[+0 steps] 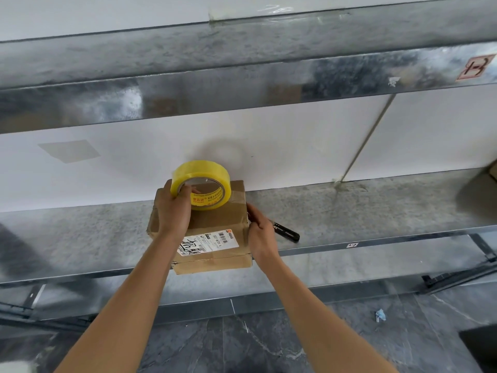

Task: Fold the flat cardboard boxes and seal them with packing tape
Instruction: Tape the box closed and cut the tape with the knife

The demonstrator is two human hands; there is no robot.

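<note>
A mottled grey metal shelf carries a cardboard box at its front edge, about midway along. A black knife lies just right of it. More cardboard sits at the far right corner.

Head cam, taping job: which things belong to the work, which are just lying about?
In the job: tape roll, in the grip of the left hand; box, with the right hand against its side; knife beside the box, likely for cutting tape.
Lying about: paper scrap on the floor; cardboard piece at the right end of the shelf; red sticker on the upper shelf.
</note>
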